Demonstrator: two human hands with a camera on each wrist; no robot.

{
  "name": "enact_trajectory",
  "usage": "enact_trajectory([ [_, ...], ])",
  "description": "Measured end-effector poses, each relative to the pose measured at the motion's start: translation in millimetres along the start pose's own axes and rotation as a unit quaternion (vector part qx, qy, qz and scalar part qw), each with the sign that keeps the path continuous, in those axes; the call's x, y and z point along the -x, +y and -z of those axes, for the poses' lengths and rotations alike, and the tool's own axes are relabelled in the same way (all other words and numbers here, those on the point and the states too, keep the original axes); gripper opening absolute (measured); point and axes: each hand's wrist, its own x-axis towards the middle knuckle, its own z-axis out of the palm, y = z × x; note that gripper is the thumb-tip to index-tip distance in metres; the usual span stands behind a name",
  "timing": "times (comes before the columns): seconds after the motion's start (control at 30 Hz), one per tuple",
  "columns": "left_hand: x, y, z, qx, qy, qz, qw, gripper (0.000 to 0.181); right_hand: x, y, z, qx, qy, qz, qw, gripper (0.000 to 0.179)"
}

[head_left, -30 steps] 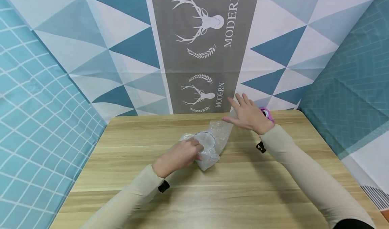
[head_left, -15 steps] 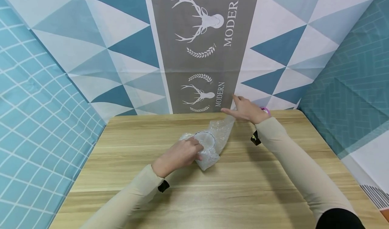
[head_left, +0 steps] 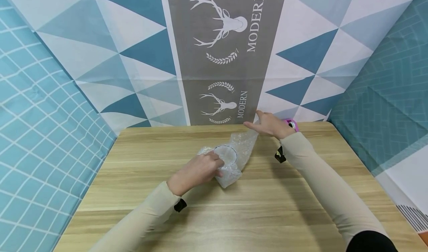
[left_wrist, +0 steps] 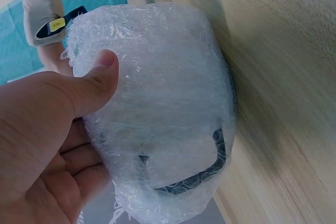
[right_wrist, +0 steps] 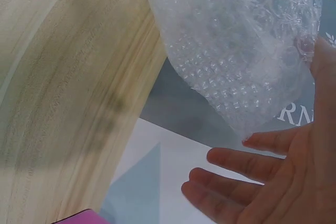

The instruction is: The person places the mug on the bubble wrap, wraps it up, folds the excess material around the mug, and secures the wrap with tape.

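My left hand (head_left: 198, 172) grips a bundle of clear bubble wrap (left_wrist: 157, 87) above the wooden table, its thumb lying on the wrap. A dark curved band shows through the layers in the left wrist view. In the head view the bundle's round, dark-edged end (head_left: 228, 154) faces up; the item inside is veiled by the wrap. A loose flap (head_left: 242, 144) of the wrap stretches to the back right. There my right hand (head_left: 269, 126) has its fingers extended, with thumb and index fingertip right at the flap's edges (right_wrist: 236, 72).
A bright purple-pink object (head_left: 292, 124) lies at the table's back edge, partly behind the right wrist. The wooden table (head_left: 234, 218) meets a patterned backdrop (head_left: 143, 74) of triangles and deer heads. Blue cloth walls (head_left: 40, 126) rise at both sides.
My right hand's spread fingers have drawn closer together and come lower, with thumb and index at the flap's end. The left hand and the bundle have stayed in place.
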Motion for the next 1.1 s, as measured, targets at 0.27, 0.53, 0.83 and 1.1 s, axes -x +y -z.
enact_trajectory([
  [0.27,-1.2,1.1,1.4,0.007,0.001,0.003,1.0000,0.022,-1.4,1.5,-1.0,-0.001,0.001,0.005,1.0000,0.106],
  [0.53,-0.1,0.5,-0.1,0.009,-0.001,0.005,0.9999,0.022,-1.5,4.7,-4.2,0.014,0.019,0.034,0.9991,0.088],
  [0.83,-0.5,0.4,-0.9,0.020,0.005,0.004,0.9998,0.021,0.2,2.0,-0.4,0.011,-0.002,0.004,0.9999,0.075],
  [1.1,0.8,1.2,-1.7,0.020,0.005,0.008,0.9998,0.021,5.9,-5.9,3.8,-0.039,-0.024,-0.043,0.9980,0.055],
])
